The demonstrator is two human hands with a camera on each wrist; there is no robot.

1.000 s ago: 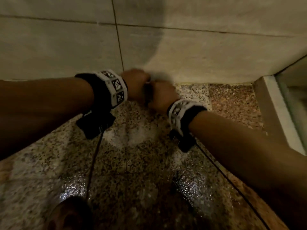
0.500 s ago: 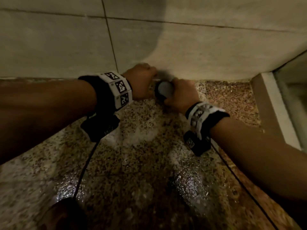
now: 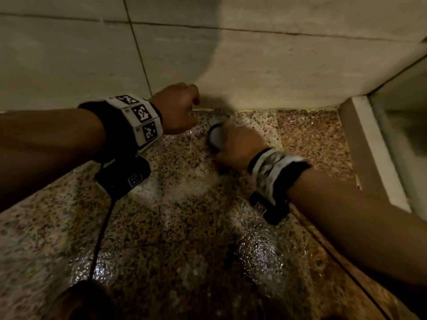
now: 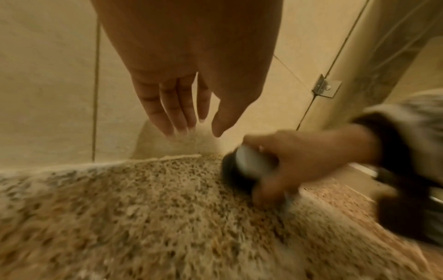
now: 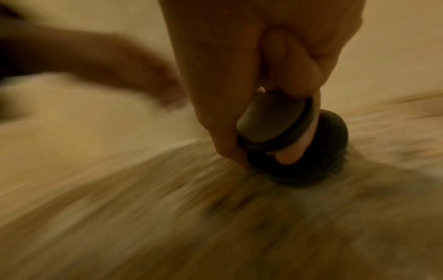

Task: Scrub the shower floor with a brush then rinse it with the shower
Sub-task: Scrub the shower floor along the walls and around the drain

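A round dark brush (image 3: 216, 138) (image 4: 242, 170) (image 5: 302, 151) with a grey knob top stands bristles-down on the speckled granite shower floor (image 3: 184, 215) near the back wall. My right hand (image 3: 235, 146) (image 4: 294, 161) (image 5: 239, 106) grips its knob, fingers curled round it. My left hand (image 3: 178, 109) (image 4: 187, 113) hangs just left of the brush, above the floor by the wall, fingers straight and relaxed, holding nothing. White soap foam (image 3: 191, 183) streaks the wet floor nearer me.
Beige tiled wall (image 3: 277, 65) rises straight behind the hands. A raised curb (image 3: 374, 153) and glass panel (image 3: 406, 100) close the right side. A metal bracket (image 4: 326, 88) sits on the wall. A foot (image 3: 78, 301) stands at the lower left. Wet floor spreads toward me.
My left hand has let go of the brush and drawn off to the left. My right hand has slid the brush rightward along the wall.
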